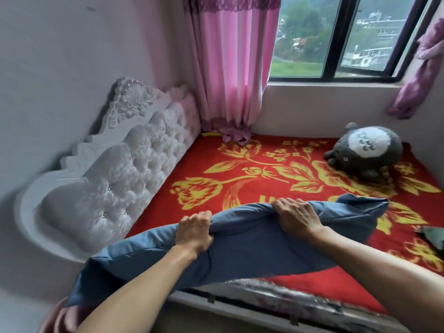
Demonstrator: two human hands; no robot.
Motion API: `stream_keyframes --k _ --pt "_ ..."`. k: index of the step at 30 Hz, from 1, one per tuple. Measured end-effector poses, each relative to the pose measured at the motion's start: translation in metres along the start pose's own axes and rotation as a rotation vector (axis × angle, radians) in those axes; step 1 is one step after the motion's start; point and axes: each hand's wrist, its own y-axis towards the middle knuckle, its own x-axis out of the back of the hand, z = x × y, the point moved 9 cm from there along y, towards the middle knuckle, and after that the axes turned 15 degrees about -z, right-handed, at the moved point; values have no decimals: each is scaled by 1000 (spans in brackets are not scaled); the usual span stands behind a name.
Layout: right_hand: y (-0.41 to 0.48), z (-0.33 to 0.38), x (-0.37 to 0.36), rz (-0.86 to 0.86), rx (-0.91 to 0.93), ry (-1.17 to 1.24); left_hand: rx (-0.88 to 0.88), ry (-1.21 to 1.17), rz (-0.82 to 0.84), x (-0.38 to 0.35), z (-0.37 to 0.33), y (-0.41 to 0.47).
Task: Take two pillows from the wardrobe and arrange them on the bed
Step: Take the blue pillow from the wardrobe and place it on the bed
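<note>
A blue pillow (247,246) hangs over the near edge of the bed (240,164), which wears a red blanket with yellow flowers. My left hand (194,230) grips the pillow's top edge left of its middle. My right hand (296,213) grips the same edge further right. The pillow's left end droops past the bed's corner toward the floor, and its right end rests on the blanket. No second pillow and no wardrobe are in view.
A white tufted headboard (115,169) runs along the bed's left side against the wall. A grey plush toy (367,152) lies at the far right of the bed under the window (336,39). A pink curtain (230,68) hangs into the far corner. A dark object (432,236) lies at the right edge.
</note>
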Motion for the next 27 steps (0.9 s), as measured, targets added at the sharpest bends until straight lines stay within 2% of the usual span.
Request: stream_keyframes --k 3,7,15,21,27 --pt "60 -16 -34 25 -15 -10 -7 22 -26 -18 25 63" --pt "87 -19 -57 49 7 -4 5 45 -5 -30 43 84" --pt "240 -28 -179 74 108 95 201 82 66 -104 130 188" --pt "343 3 -241 56 206 138 379 79 67 -127 195 230" --pt "410 35 -301 50 180 115 400 42 87 -161 250 251"
